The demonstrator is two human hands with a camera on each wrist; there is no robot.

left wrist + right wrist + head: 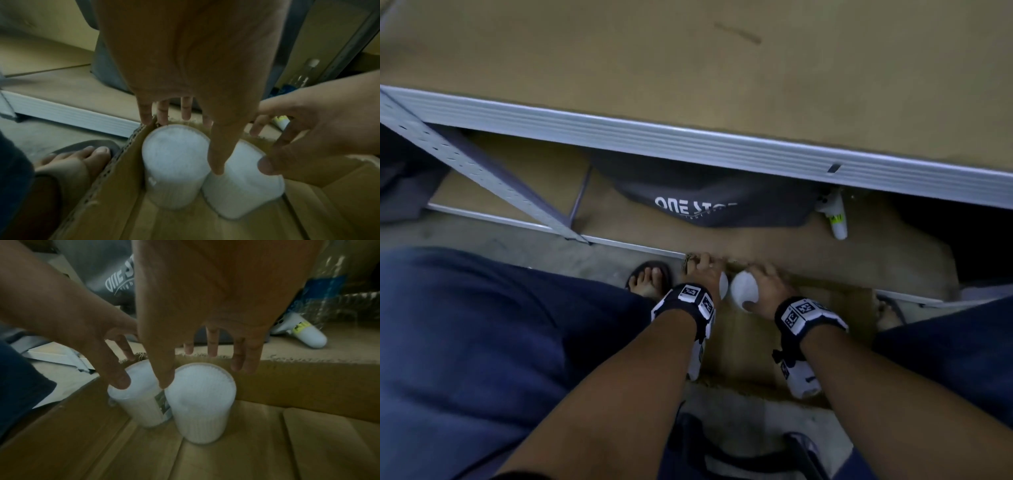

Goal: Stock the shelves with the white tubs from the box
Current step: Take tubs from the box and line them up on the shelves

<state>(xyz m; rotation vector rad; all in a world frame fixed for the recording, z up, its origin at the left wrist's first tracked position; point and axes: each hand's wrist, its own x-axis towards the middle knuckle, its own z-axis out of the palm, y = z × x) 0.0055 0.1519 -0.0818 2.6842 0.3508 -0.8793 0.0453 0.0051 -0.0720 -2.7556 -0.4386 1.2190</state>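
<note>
Two white tubs stand side by side in the far left corner of an open cardboard box [825, 308] on the floor. My left hand [707, 274] reaches down over the left tub [174, 162], fingers spread past its far rim, thumb [218, 159] between the tubs. My right hand [758, 287] straddles the right tub [203, 402]; its fingers [236, 360] hang straight beyond the far rim and its thumb [164, 379] touches the near left side. Neither hand plainly grips. Both tubs still rest on the box floor.
A metal rack stands just ahead, with a bare brown upper shelf [688, 51] and a low shelf [774, 240] behind the box. On the low shelf lie a grey bag [705, 202] and a white spray bottle [837, 219]. My sandalled foot [650, 279] is left of the box.
</note>
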